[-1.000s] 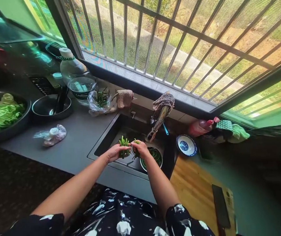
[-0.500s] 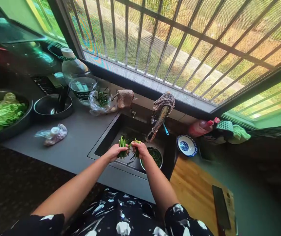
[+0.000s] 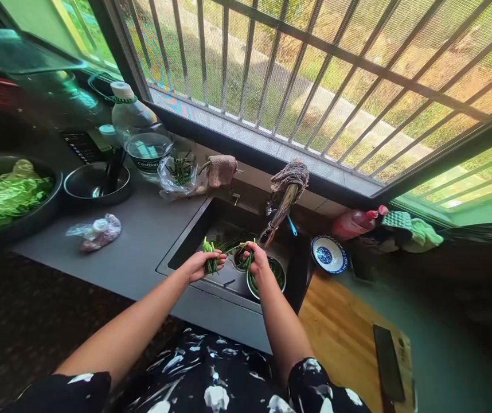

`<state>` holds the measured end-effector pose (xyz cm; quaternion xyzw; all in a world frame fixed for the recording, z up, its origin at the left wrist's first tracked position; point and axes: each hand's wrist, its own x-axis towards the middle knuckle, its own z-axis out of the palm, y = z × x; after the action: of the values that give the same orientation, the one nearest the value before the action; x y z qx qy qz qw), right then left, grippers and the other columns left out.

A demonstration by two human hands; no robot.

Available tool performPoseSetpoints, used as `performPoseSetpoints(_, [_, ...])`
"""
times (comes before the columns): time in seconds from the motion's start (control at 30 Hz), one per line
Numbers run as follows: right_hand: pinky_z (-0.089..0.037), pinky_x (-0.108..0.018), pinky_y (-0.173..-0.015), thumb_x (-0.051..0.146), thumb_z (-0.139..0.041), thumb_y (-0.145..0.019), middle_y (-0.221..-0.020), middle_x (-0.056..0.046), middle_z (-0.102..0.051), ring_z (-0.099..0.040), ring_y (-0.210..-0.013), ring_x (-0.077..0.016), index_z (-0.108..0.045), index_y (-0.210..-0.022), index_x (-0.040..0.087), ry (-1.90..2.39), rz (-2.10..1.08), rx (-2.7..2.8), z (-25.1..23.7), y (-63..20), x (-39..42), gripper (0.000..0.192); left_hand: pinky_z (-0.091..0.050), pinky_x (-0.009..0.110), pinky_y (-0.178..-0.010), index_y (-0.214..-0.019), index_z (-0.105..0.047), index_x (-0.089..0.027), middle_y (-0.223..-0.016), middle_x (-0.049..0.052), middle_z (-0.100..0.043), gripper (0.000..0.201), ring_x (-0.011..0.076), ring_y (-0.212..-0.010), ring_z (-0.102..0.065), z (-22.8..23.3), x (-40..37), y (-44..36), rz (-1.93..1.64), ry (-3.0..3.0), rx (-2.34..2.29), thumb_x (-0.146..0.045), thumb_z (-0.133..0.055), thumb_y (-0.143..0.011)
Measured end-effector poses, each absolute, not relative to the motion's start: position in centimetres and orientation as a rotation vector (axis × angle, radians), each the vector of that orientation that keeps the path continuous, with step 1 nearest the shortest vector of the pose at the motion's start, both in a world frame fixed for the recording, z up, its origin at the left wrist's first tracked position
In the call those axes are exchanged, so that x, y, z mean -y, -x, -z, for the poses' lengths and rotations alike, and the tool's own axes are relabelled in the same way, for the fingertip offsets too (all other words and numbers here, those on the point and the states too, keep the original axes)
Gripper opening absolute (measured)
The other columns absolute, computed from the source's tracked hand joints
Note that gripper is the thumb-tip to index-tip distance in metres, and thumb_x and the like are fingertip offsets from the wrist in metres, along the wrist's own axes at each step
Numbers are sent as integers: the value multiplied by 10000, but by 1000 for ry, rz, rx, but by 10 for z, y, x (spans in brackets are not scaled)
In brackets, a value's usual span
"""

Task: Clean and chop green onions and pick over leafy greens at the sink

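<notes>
Over the dark sink [image 3: 171, 261], my left hand [image 3: 198, 265] holds a bunch of cut green stems [image 3: 210, 256], thumb and fingers around it. My right hand [image 3: 257, 258] grips more green stems [image 3: 246, 256], and a few thin strands stretch between the two bunches. Below my right wrist stands a round metal bowl [image 3: 284, 285] with dark green pieces in water, partly hidden by my forearm. The faucet [image 3: 281, 209], with a knitted cloth [image 3: 289, 175] draped on it, rises just behind my right hand. A dark scrap lies on the sink bottom.
A cutting board [image 3: 336, 321] with a cleaver [image 3: 387, 362] lies at the right, near a blue-and-white plate [image 3: 329, 254]. Leftward are a bagged item [image 3: 100, 232], a black pan [image 3: 95, 192], a bowl of shredded cabbage [image 3: 7, 198] and a plastic bag of greens [image 3: 181, 172].
My hands have moved apart, the left slightly leftward and the right slightly rightward. Thin strands now span the wider gap. The left fingers have loosened and turned more palm-up.
</notes>
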<state>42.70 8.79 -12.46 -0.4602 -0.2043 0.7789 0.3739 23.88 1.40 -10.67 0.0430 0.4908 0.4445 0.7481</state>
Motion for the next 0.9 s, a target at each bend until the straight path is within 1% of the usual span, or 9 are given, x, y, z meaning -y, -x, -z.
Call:
performPoseSetpoints(0.13, [-264,-191,-390,235,-616,-625,-616,-4,-625,-363,-395,-54,-468,-660,186,1162,-1943,374,118,-431,-88,160,-576,317,-705,-827,-602,-106,-773,107,-704,143,195,-723,-700,107,-16,-238,-1019,43,-1033,3,-530,-770])
performPoseSetpoints(0.27, [-253,-186,-400,304,-680,-604,-529,31,-555,-378,-412,-59,-568,-706,171,1222,-1891,710,116,-423,-77,202,-581,338,-724,-805,-595,-91,-741,128,-695,142,211,-747,-703,103,-19,-241,-1074,183,-1004,-9,-479,-808])
performPoseSetpoints(0.4, [-289,-200,-447,301,-776,-524,-582,38,-575,-420,-468,-68,-646,-808,172,1216,-1917,1026,114,-405,-60,338,-585,334,-717,-812,-599,-87,-727,127,-692,147,219,-740,-704,95,-23,-246,-1103,242,-990,-5,-477,-811])
performPoseSetpoints(0.47, [-309,-212,-480,322,-768,-543,-625,23,-607,-450,-509,-80,-665,-793,176,1195,-1878,1120,112,-398,-56,308,-586,331,-708,-812,-602,-93,-720,116,-690,154,215,-723,-704,93,-24,-249,-1089,226,-994,-2,-478,-810])
performPoseSetpoints(0.53, [-315,-222,-500,355,-735,-580,-616,15,-608,-458,-526,-89,-670,-725,171,1171,-1833,1173,110,-393,-56,243,-585,329,-712,-809,-605,-97,-738,116,-695,165,209,-720,-703,93,-23,-249,-1073,180,-998,5,-476,-807])
performPoseSetpoints(0.6, [-295,-225,-483,373,-714,-590,-550,31,-562,-425,-495,-85,-660,-686,171,1200,-1799,1135,110,-393,-59,230,-583,323,-705,-816,-611,-96,-754,117,-698,163,202,-711,-700,96,-22,-248,-1054,103,-1022,13,-491,-795])
performPoseSetpoints(0.7, [-247,-224,-442,395,-713,-568,-496,57,-496,-351,-439,-71,-638,-694,172,1286,-1781,992,112,-398,-67,267,-576,293,-652,-851,-623,-94,-759,104,-697,148,177,-656,-689,103,-18,-243,-1017,-31,-1089,7,-559,-763])
performPoseSetpoints(0.8, [-247,-221,-431,409,-720,-548,-519,51,-509,-358,-439,-68,-617,-688,165,1276,-1820,912,114,-405,-73,300,-561,272,-627,-891,-624,-101,-763,88,-698,194,158,-619,-676,108,-13,-239,-985,-117,-1133,-13,-643,-719])
performPoseSetpoints(0.9, [-261,-215,-430,413,-711,-552,-558,34,-543,-379,-457,-71,-606,-673,165,1258,-1869,864,115,-409,-75,295,-544,273,-615,-911,-612,-114,-791,97,-707,248,165,-625,-674,106,-9,-238,-961,-191,-1165,-59,-704,-687])
